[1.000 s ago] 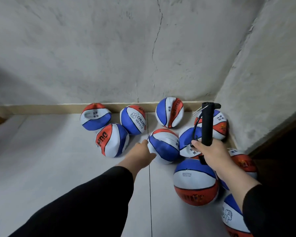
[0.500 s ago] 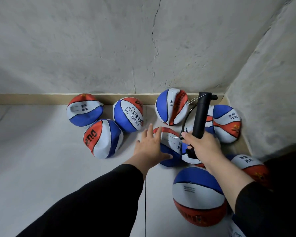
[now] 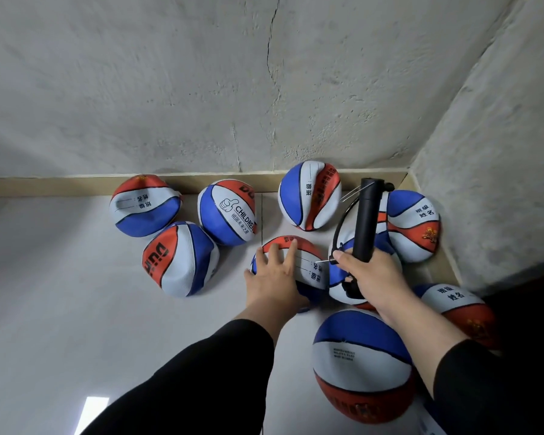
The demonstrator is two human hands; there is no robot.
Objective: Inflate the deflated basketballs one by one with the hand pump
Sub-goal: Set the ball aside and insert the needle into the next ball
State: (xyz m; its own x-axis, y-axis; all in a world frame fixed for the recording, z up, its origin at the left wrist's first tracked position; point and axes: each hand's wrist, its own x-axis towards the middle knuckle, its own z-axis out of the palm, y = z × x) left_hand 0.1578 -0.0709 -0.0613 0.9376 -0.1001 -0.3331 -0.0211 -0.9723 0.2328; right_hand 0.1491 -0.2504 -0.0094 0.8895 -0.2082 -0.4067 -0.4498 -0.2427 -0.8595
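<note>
Head view. Corner of a room with a rough concrete wall (image 3: 201, 89), a beige skirting board (image 3: 60, 185) and a pale tiled floor (image 3: 60, 293). Red, white and blue children's basketballs lie grouped in the corner. The left hand (image 3: 275, 279), fingers straight and spread, lies flat on top of a deflated basketball (image 3: 308, 262) at the centre of the group, pressing rather than gripping it. The right hand (image 3: 369, 277) is curled round the lower end of a black hand pump (image 3: 366, 221), held nearly upright with its handle uppermost; a thin black hose (image 3: 339, 227) loops from the pump's top down to this hand, and a metal needle (image 3: 324, 262) projects leftward from it over the central ball. Four dented balls lie further left and behind: one against the skirting (image 3: 145, 205), one printed "CHILDREN" (image 3: 226, 211), one nearer the camera (image 3: 179, 259), and one behind the central ball (image 3: 310, 196). A dented ball (image 3: 413, 226) sits in the corner behind the pump. A round, full basketball (image 3: 361, 365) rests on the floor below the right wrist. Both sleeves (image 3: 201, 381) are black.
</note>
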